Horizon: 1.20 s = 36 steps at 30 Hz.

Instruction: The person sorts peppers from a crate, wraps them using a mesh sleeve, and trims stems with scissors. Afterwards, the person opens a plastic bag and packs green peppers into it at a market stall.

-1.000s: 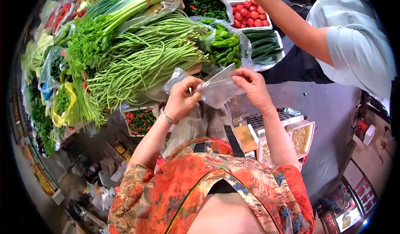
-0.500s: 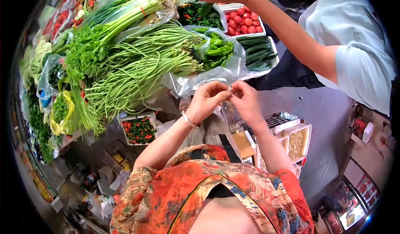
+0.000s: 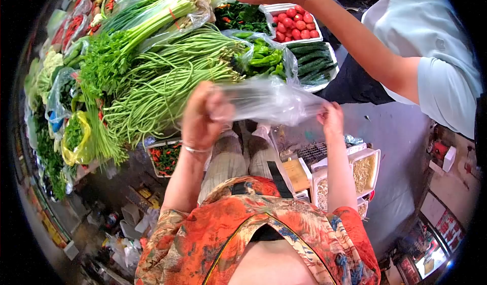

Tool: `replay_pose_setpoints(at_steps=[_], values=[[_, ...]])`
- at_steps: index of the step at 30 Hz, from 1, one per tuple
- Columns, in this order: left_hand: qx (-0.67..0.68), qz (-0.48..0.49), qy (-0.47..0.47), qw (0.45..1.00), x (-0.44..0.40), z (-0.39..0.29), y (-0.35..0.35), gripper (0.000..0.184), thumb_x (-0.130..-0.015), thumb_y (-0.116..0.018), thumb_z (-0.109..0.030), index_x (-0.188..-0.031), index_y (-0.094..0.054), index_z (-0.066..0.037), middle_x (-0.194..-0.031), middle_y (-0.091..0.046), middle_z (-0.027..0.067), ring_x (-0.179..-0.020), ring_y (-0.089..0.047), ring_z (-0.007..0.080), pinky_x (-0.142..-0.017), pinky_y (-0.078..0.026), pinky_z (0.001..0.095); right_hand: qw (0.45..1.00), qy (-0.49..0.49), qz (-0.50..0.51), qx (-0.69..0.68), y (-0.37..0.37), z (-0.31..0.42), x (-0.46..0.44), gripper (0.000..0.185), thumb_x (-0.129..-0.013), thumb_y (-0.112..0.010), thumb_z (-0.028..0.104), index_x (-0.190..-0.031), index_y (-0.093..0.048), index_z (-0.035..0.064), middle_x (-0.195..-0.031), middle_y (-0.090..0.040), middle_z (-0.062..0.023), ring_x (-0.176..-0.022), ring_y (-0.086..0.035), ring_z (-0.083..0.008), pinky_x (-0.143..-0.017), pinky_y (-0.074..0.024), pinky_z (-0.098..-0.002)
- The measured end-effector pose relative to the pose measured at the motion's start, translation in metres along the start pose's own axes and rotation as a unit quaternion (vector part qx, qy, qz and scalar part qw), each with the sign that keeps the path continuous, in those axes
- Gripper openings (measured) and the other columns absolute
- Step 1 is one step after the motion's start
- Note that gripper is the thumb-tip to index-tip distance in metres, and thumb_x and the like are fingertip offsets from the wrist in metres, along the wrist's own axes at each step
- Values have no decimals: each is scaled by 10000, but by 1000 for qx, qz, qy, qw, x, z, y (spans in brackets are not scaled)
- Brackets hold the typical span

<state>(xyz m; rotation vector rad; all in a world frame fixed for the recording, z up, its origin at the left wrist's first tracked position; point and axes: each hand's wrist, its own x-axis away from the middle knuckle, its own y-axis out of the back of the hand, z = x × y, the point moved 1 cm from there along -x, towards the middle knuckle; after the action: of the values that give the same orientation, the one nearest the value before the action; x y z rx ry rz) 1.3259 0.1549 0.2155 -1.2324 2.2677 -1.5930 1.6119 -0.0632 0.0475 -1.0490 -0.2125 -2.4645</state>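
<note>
A clear plastic bag [image 3: 276, 102] is stretched between my two hands, partly smeared by motion. My left hand [image 3: 205, 115], blurred and with a bracelet at its wrist, grips the bag's left end beside the long green beans [image 3: 167, 77]. The bag's right end is pinched in the fingers of my right hand [image 3: 331, 118]. Just beyond the bag are green peppers [image 3: 265, 57] in a plastic liner and dark cucumbers [image 3: 310, 61] in a white box.
Another person's arm [image 3: 360, 41] reaches in from the right, its hand on something dark green. Red tomatoes [image 3: 297, 24] lie beyond the cucumbers. Celery [image 3: 109, 51] is at the left. Low down are a chili box [image 3: 166, 158] and white trays [image 3: 362, 173] of pale sprouts.
My hands, together half a second ago, have moved apart, and the bag is now drawn out wide between them. The other person's hand has shifted slightly left.
</note>
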Motion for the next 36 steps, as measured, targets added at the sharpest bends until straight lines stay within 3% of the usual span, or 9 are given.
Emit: replay_pose_setpoints(at_steps=[5, 9, 15, 17, 21, 26, 30, 33, 36], values=[[-172, -131, -78, 973, -5, -4, 28, 167, -997, -436, -217, -919, -501, -85, -770, -578, 32, -488, -385, 62, -435, -346, 214, 998, -12, -58, 7, 23, -6, -3, 367, -768, -617, 79, -1120, -523, 40, -948, -599, -123, -801, -614, -192, -686, -545, -359], [-274, -42, 27, 961, -12, 27, 2, 135, -987, -465, -239, -934, -483, -117, -1001, -670, 141, -503, -510, 89, -411, -376, 204, 787, 443, 69, 424, -45, 49, 64, 823, -675, -682, 88, -1421, -334, 92, -1424, -365, -166, -1337, -318, -314, -1110, -229, -429], [-287, 114, 175, 935, -7, 42, -19, 154, -962, -537, -227, -957, -484, -82, -740, -544, -11, -541, -523, 72, -460, -389, 200, 604, 487, 234, 586, -103, 65, 104, 316, -774, -664, 126, -1086, -610, 117, -1343, -462, -112, -1304, -382, -274, -1052, -278, -439], [-414, 129, 88, 897, -11, 27, -5, 242, -835, -685, -92, -1006, -518, -53, -809, -538, 13, -733, -546, 118, -618, -424, 236, 856, 133, 350, 356, -75, 45, 57, 108, -839, -640, 141, -933, -626, 89, -1054, -635, -84, -1014, -607, -195, -828, -484, -347], [-834, 110, -32, 539, -10, 3, 69, 396, -691, -657, -12, -1072, -579, -87, -886, -589, 111, -783, -586, 326, -719, -486, 395, 943, -133, 303, 29, -38, 39, 46, 94, -894, -597, 188, -868, -615, 99, -749, -632, -17, -663, -613, -92, -537, -484, -237], [-681, -163, -32, 714, -10, 7, 133, 248, -851, -605, -97, -1034, -582, 68, -902, -667, 100, -814, -618, 155, -732, -484, 278, 893, -144, 323, -277, -39, 36, 21, 224, -902, -576, 233, -1073, -563, 89, -885, -608, -40, -544, -520, -68, -450, -460, -245], [-159, -197, 104, 962, -8, 6, 100, 172, -856, -634, -129, -981, -600, -15, -752, -623, 77, -635, -632, 207, -569, -561, 373, 821, -81, 442, -352, -65, 42, 40, 312, -950, -442, 216, -1217, -476, 59, -745, -434, -2, -652, -467, -106, -572, -410, -246], [-69, -220, 107, 967, -19, -1, 57, 168, -851, -667, -162, -957, -609, -45, -736, -645, 50, -560, -615, 138, -443, -509, 256, 748, -88, 644, -133, -129, 113, 58, 529, -827, -614, 279, -1264, -451, 30, -984, -463, -57, -890, -467, -146, -773, -392, -290], [5, -189, 112, 976, -28, -13, 15, 133, -896, -598, -189, -922, -595, -58, -630, -600, 30, -407, -539, 121, -341, -455, 230, 440, 101, 824, 341, -241, 253, 65, 784, -705, -786, 342, -1312, -426, 1, -1222, -492, -111, -1128, -467, -186, -973, -374, -333]])
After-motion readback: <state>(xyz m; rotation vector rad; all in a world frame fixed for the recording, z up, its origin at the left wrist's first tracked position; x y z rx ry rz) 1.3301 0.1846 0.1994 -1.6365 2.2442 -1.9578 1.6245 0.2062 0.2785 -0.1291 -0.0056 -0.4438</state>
